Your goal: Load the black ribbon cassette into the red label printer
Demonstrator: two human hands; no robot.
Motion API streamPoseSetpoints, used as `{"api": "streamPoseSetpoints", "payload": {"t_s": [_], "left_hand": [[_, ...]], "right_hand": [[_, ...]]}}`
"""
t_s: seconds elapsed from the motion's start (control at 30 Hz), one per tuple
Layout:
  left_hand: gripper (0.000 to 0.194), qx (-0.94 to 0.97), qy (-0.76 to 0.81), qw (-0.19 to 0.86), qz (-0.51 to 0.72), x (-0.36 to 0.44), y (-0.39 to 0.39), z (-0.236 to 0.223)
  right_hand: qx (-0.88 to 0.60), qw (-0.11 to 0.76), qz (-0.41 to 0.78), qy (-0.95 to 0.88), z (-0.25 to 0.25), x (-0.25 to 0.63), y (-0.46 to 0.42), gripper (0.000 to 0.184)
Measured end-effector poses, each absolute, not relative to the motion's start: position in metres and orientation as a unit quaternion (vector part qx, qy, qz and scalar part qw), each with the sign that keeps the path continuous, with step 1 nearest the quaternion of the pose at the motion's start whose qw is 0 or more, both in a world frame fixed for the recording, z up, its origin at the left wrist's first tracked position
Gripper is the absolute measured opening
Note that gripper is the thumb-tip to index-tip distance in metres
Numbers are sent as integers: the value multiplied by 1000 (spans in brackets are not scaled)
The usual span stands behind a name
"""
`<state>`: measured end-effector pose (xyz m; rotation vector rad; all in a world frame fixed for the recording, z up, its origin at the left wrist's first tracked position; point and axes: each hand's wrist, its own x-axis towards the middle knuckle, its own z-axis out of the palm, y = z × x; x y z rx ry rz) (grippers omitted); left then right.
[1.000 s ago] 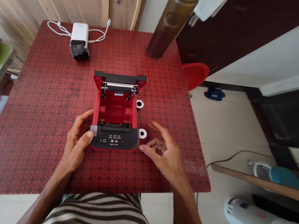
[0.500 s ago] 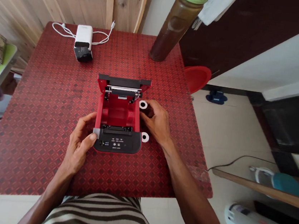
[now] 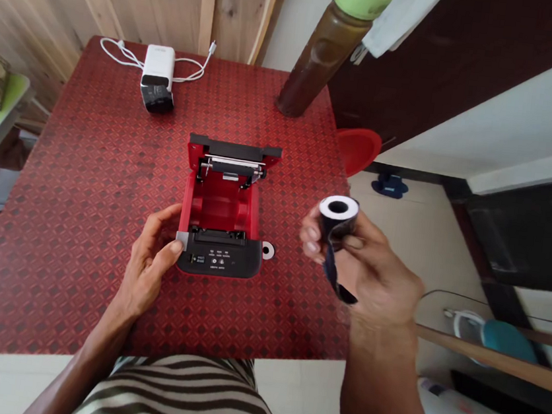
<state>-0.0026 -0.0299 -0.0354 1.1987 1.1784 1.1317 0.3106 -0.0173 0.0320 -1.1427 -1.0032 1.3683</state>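
In the middle of the table stands a red and black label printer (image 3: 221,254), its lid (image 3: 235,152) raised and its red inner bay showing with no roll in it. My left hand (image 3: 152,263) grips the printer's front left corner, thumb on top and fingers along the side. Off to the right, my right hand (image 3: 367,260) is closed round a small paper roll (image 3: 338,207) with a white end face and a black outside. A loose dark strip dangles from that roll. Against the printer's right side sits a second roll (image 3: 268,251), mostly hidden.
A white box-shaped device (image 3: 159,64) with a white cable lies at the table's far left. A tall brown bottle (image 3: 317,59) with a green lid stands at the far edge. Beyond the right edge is a red stool (image 3: 359,151).
My right hand has reached to the farther roll beside the printer, taken hold of it and lifted it away to the right. My left hand stays on the printer.
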Motion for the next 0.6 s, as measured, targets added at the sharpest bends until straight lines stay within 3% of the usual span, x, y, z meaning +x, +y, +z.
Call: {"api": "streamPoseSetpoints", "payload": {"t_s": [0.23, 0.4, 0.6], "left_hand": [[62, 508, 500, 519, 471, -3, -30, -35], [60, 496, 493, 543, 465, -2, -32, -33], [56, 499, 484, 547, 466, -1, -32, -31]], "right_hand": [[-516, 407, 496, -568, 46, 270, -14, 32], [-534, 309, 333, -713, 56, 252, -8, 19], [-542, 246, 189, -781, 50, 228, 2, 18]]}}
